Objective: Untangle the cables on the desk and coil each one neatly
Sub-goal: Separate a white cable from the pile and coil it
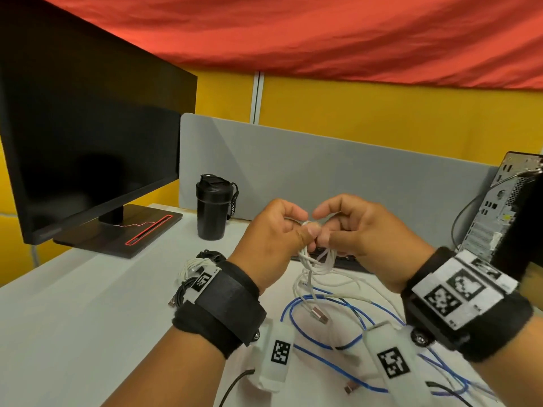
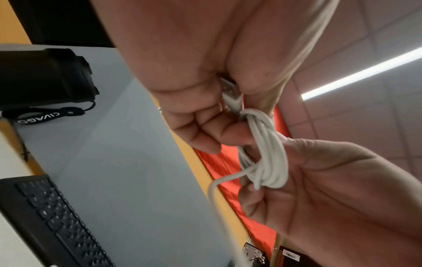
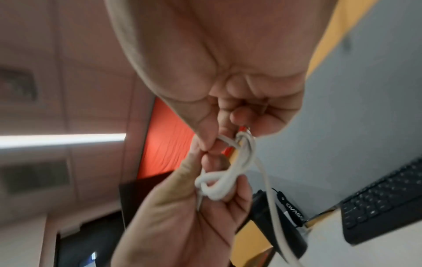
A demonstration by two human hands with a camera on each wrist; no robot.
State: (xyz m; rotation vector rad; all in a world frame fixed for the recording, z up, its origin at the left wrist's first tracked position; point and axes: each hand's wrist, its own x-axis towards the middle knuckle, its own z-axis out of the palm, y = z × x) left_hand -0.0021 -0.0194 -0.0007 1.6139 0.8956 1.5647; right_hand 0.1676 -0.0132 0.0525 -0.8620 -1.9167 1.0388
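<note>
Both hands raised above the desk point(image 1: 88, 318), thumbs nearly touching: left hand point(image 1: 267, 239) and right hand point(image 1: 364, 236) each pinch the same small bundle of white cable point(image 2: 267, 155), fingers curled round its loops, one plug tucked in the left palm. Its loose end trails down below the hands. A blue cable point(image 1: 320, 342) lies slack on the desk beneath the wrists; a black tumbler point(image 1: 213, 211) stands beyond the left hand.

white cable point(image 1: 318, 261) partly coiled above desk, tail trailing over loose blue cable point(image 1: 320, 342).
</note>
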